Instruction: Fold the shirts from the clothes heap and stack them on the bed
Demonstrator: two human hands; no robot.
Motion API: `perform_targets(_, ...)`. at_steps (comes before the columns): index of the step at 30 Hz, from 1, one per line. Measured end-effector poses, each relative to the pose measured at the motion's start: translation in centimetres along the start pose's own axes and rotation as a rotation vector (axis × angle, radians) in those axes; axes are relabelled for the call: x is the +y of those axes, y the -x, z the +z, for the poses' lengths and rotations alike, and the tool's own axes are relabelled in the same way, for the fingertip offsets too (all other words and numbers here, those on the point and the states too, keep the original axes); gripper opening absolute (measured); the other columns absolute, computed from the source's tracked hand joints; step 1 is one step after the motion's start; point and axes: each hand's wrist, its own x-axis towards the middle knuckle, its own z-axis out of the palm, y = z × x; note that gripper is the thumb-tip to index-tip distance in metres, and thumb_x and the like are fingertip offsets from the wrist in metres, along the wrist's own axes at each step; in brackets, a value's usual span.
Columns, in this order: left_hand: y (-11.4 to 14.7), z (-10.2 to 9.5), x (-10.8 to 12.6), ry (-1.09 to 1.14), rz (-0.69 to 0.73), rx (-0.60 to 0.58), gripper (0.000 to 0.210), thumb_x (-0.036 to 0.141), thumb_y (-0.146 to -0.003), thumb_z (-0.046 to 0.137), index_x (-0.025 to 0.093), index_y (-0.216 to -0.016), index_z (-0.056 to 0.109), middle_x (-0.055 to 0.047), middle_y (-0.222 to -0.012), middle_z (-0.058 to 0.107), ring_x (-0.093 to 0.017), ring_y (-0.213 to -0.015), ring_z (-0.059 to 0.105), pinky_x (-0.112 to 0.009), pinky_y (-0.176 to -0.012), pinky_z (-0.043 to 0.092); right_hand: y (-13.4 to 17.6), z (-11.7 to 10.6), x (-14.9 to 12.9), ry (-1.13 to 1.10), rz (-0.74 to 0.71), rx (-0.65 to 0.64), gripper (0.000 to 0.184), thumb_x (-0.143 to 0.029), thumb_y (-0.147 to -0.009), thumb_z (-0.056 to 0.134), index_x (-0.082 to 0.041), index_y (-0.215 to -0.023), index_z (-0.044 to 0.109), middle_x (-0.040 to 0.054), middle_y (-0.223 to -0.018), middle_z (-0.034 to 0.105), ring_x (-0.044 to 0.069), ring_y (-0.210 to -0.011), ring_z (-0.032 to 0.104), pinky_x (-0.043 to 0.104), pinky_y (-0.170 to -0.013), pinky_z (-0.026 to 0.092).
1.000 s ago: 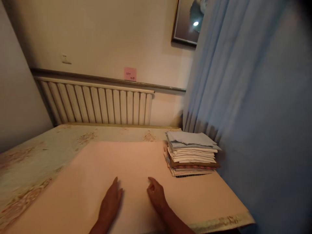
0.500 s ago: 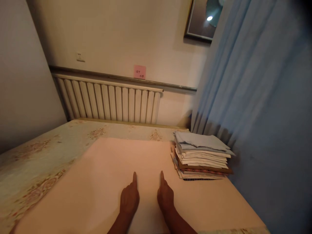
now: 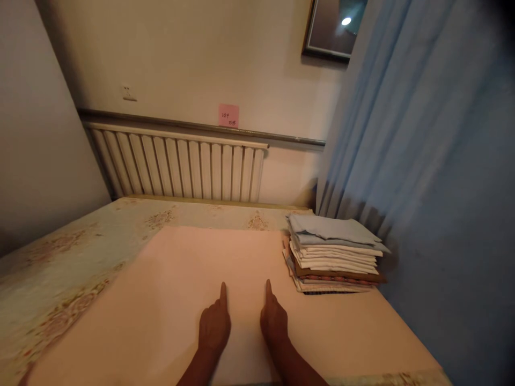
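Note:
A pale pink-orange board or sheet (image 3: 161, 300) lies flat below both of my hands. My left hand (image 3: 215, 324) is over its front middle, index finger pointing forward and the other fingers curled in. Just to the right, my right hand (image 3: 274, 320) makes the same shape, with a gap between the two. No object shows in either hand. Whether the fingers touch the surface I cannot tell. To the right of my right hand, a stack of folded cloths (image 3: 336, 254) rests on the sheet, grey-blue on top, cream in the middle, brown and patterned lower down.
Under the sheet is a flowered cover (image 3: 72, 268). Behind it stand a white radiator (image 3: 181, 166) and a wall with a pink note (image 3: 228, 116), a socket (image 3: 129, 93) and a framed picture (image 3: 328, 32). A blue curtain (image 3: 434, 187) hangs along the right side.
The view has shifted very slightly. Both hands keep the same pointing shape and nearly the same place, and the cloth stack has not moved.

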Motion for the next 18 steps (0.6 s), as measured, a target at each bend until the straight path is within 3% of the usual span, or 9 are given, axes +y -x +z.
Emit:
perform_targets(10, -0.08, 0.39, 0.0, -0.02, 0.018, 0.047, 0.066, 0.003, -0.087, 0.028, 0.007, -0.151, 0.014, -0.011, -0.09, 0.07, -0.02, -0.075, 0.064, -0.034, -0.069, 0.043, -0.11, 0.04, 0.16, -0.005, -0.009, -0.014, 0.071, -0.002, -0.081, 0.033, -0.01, -0.151, 0.022, 0.0133, -0.099, 0.066, 0.022, -0.084, 0.067, 0.031, -0.072, 0.05)
perform_targets(18, -0.07, 0.12, 0.12, -0.045, 0.01, 0.001, 0.065, 0.005, -0.088, 0.028, 0.008, -0.152, 0.012, -0.013, -0.094, 0.07, -0.019, -0.077, 0.064, -0.034, -0.072, 0.044, -0.06, 0.2, 0.34, -0.005, -0.018, -0.003, 0.069, -0.002, -0.082, 0.031, -0.01, -0.151, 0.023, 0.0132, -0.099, 0.066, 0.022, -0.083, 0.067, 0.031, -0.072, 0.051)
